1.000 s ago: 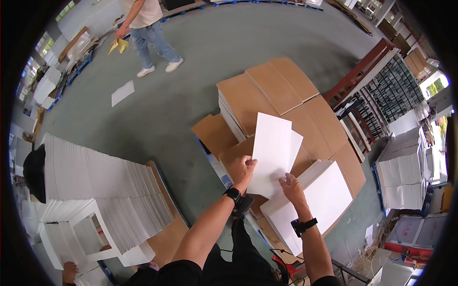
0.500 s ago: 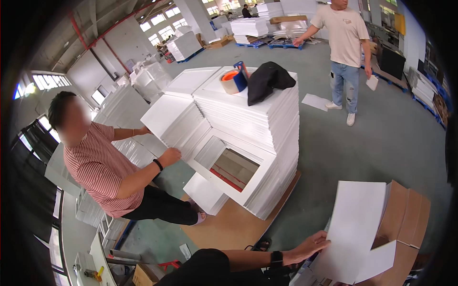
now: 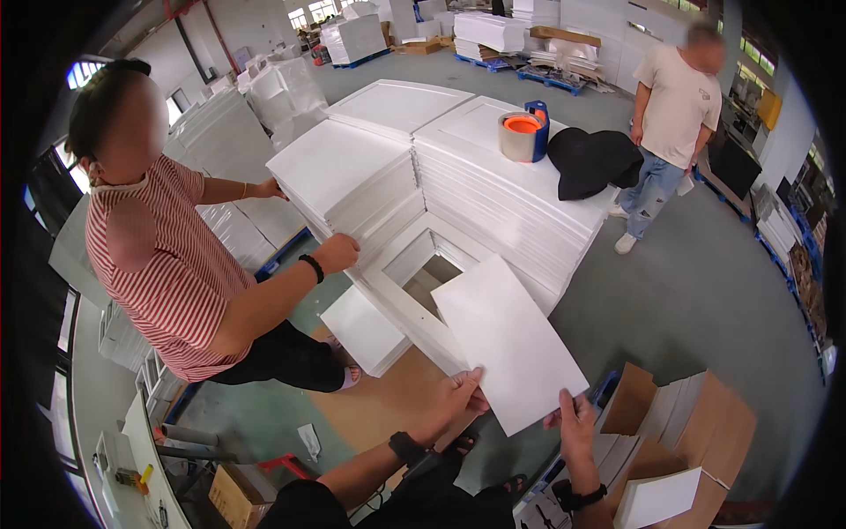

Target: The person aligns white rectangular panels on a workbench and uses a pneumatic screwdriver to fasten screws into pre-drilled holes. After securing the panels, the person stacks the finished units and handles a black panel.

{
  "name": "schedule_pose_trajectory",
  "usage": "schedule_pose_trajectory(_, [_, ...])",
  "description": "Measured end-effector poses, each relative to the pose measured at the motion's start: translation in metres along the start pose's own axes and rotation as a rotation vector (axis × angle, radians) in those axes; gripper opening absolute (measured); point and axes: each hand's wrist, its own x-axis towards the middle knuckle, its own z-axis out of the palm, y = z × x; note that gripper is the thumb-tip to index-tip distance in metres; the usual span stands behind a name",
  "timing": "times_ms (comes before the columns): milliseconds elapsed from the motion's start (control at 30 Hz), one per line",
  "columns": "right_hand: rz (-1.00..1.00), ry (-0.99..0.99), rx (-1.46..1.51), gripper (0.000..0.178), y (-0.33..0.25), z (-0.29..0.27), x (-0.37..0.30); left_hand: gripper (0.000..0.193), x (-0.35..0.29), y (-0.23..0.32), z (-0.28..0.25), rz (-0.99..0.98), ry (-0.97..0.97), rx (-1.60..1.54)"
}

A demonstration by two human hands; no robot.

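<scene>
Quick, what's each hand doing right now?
Left hand: closed on the near edge of the white sheet.
Right hand: gripping the same sheet at its near right corner.

1. The left hand (image 3: 460, 397) is bare, with a black watch (image 3: 404, 446) strapped at its wrist.
2. The right hand (image 3: 577, 429) is bare too; below it a black wristband (image 3: 575, 497) circles the wrist.
3. Both forearms are uncovered, no sleeves showing near the watch.

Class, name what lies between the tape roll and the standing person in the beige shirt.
In the head view, a black cloth bundle lies between tape roll and standing person.
</scene>
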Motion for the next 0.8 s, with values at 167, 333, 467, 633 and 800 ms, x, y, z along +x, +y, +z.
schedule_pose_trajectory(167, [0.059,-0.071,-0.047,0.033,-0.013,0.051,0.093,0.032,0.013,0.097,-0.036,0.41,0.111,1.059])
schedule_pose_trajectory(333, [0.126,-0.157,-0.15,0.034,-0.016,0.09,0.143,0.045,0.116,0.103,-0.094,0.961,0.22,1.39])
schedule_pose_trajectory(467, [0.156,-0.142,-0.148,0.033,-0.016,0.106,0.165,0.055,0.163,0.087,-0.122,0.818,0.214,1.487])
schedule_pose_trajectory(633, [0.006,-0.034,-0.151,0.04,-0.016,0.106,0.158,0.059,0.175,0.081,-0.122,0.754,0.27,1.518])
schedule_pose_trajectory(800, [-0.032,0.019,-0.166,0.046,0.006,0.052,0.105,0.059,0.178,0.074,-0.131,0.735,0.285,1.524])
